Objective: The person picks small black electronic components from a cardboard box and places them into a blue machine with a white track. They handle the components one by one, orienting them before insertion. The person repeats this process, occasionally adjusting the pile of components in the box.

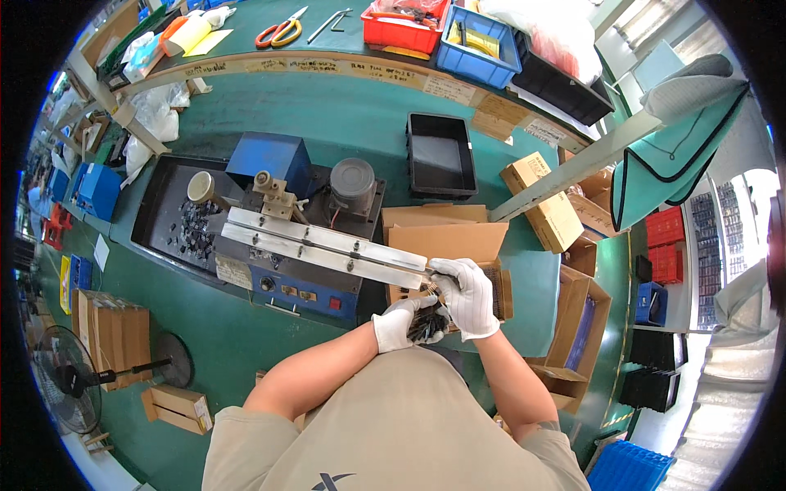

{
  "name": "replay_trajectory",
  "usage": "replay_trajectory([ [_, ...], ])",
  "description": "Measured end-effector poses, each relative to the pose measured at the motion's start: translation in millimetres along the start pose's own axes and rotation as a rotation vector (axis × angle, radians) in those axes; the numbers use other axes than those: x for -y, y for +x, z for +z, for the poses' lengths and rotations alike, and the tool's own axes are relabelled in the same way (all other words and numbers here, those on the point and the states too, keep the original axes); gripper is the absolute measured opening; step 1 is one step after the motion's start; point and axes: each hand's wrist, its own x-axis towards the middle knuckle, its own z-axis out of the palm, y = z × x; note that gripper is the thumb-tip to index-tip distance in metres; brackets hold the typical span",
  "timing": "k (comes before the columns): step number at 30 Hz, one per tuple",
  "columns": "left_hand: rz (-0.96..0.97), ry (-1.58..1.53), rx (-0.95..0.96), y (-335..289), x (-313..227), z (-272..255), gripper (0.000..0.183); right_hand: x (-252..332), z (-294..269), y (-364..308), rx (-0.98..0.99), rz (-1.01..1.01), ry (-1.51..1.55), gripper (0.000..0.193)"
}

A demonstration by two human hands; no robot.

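Left hand (401,324): fingers clamped around gathered dark strips (427,325)
Right hand (468,301): at right end of rail (368,252) (finger grip unclear)
Tray (158,204): loose parts (195,233) remain

Labels (449,88) along shelf edge (168,78), paper slip (233,271) on machine (323,286): writing too small to read.

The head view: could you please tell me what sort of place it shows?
Probably a factory workshop: gloved hands at a machine, a tray of small black pieces, and plastic bins on a shelf.
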Motion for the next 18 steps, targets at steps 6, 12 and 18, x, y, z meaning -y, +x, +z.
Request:
replay_trajectory([
  [6,-0.028,0.008,-0.064,-6.4,-3.6,10.7,0.027,0.7,8.9,-1.8,-0.029,-0.023,-0.039,0.025],
  [12,0.008,-0.003,0.029,-3.7,-1.6,1.7,0.026,13.1,6.3,6.5,-0.003,-0.079,-0.037,0.021],
  [18,0.024,0.020,0.021,-7.7,-3.4,4.3,0.024,-18.8,-21.7,-11.7,0.357,0.491,0.145,0.043],
])
